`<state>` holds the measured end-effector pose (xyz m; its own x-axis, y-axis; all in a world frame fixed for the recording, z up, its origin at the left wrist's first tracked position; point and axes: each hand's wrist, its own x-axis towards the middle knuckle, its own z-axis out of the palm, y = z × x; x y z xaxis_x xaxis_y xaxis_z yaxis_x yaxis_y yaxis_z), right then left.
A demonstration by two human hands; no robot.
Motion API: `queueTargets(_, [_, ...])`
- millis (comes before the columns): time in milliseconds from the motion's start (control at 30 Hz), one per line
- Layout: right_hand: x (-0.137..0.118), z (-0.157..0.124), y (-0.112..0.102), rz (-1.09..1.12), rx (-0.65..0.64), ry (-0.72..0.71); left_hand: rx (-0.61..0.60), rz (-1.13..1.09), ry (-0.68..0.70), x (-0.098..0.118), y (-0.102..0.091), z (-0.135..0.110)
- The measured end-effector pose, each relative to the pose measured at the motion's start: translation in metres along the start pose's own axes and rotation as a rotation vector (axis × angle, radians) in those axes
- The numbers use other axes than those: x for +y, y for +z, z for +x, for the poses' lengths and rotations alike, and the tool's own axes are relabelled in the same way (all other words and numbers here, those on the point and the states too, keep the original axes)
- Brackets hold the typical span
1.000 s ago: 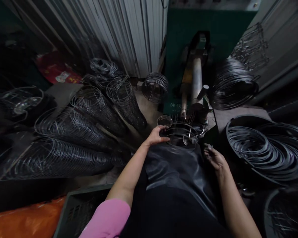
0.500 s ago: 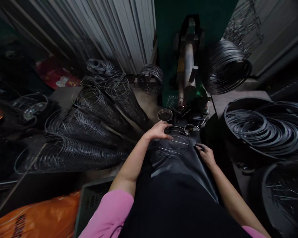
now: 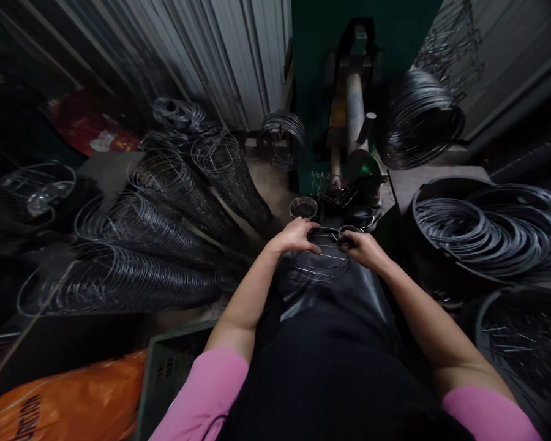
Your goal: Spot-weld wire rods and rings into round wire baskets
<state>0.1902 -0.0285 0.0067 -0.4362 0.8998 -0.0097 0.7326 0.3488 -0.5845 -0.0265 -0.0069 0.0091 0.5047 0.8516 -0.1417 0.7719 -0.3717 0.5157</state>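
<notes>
- Got wire frame point(image 3: 322, 267) low over dark apron point(image 3: 371, 288), near green machine point(image 3: 312, 73).
- Gripping its left edge with left hand point(image 3: 297, 235).
- At its right side with right hand point(image 3: 360, 246), fingers curled; can't tell if gripping anything.
- Just beyond left hand: round dish point(image 3: 303, 208).
- Off right: wire rings point(image 3: 459, 223) in black tub point(image 3: 441, 262).
- Off left: wire stacks point(image 3: 165, 278).

Just the one head-worn cam here, looking forward and steeply down from above and behind the left grip point(image 3: 297, 237) and right grip point(image 3: 365, 249). It's pretty close to both, but wide enough to catch the green machine point(image 3: 356, 104) beyond them, wire stacks point(image 3: 142, 275) off to their left and a round bin point(image 3: 423, 242) to their right.
</notes>
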Motion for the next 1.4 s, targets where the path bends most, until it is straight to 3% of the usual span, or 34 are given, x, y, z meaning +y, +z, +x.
queueTargets(67, [0.005, -0.001, 0.005, 0.133, -0.019, -0.003, -0.005, -0.006, 0.041, -0.001, 0.001, -0.002])
queueTargets(133, [0.008, -0.003, 0.005, 0.132, -0.076, -0.009, 0.001, -0.007, 0.084, -0.001, 0.004, -0.004])
queueTargets(367, [-0.016, -0.007, -0.022, -0.474, -0.347, -0.189, 0.007, 0.045, 0.152, 0.007, 0.009, -0.008])
queueTargets(500, [-0.030, -0.004, -0.020, -0.569, -0.430, -0.202, -0.007, 0.094, 0.168, 0.011, 0.008, -0.010])
queueTargets(567, [-0.030, -0.004, -0.010, -0.479, -0.349, -0.146, 0.003, 0.107, 0.135, 0.010, 0.007, -0.011])
queueTargets(733, [-0.012, -0.013, 0.016, -0.001, -0.089, 0.021, 0.003, 0.082, 0.099, 0.009, 0.007, -0.012])
queueTargets(900, [-0.003, -0.025, 0.019, 0.273, -0.103, -0.011, 0.023, 0.067, 0.129, 0.011, 0.008, -0.013])
queueTargets(1167, [0.001, -0.023, 0.022, 0.125, 0.044, -0.211, 0.119, 0.077, 0.183, 0.013, 0.006, -0.013])
queueTargets(1400, [0.000, 0.000, 0.007, 0.123, 0.224, -0.357, 0.257, 0.058, 0.162, 0.014, -0.013, 0.000])
